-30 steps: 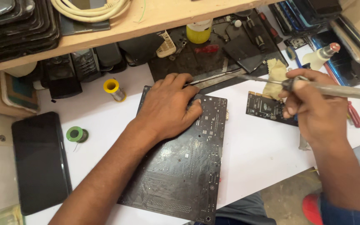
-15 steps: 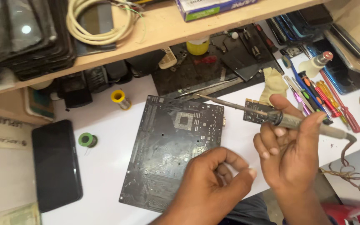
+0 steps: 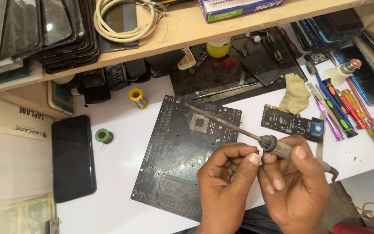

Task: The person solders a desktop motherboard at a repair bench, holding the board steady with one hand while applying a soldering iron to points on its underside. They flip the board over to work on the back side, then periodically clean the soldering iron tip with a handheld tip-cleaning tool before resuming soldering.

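Right hand (image 3: 295, 186) grips the iron (image 3: 243, 130), left hand (image 3: 228, 182) pinches its collar; a slip risks scorching fingers or the board (image 3: 182, 160).

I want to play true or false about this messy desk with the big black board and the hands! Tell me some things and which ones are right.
1. The right hand holds a soldering iron. True.
2. The iron's tip is over the big black circuit board. True.
3. The left hand lies flat on the board. False: it is curled up next to the right hand, fingers by the iron's collar.
4. The black phone lies on top of the board. False: it lies on the white table, apart from the board.
5. A green spool sits between phone and board. True.
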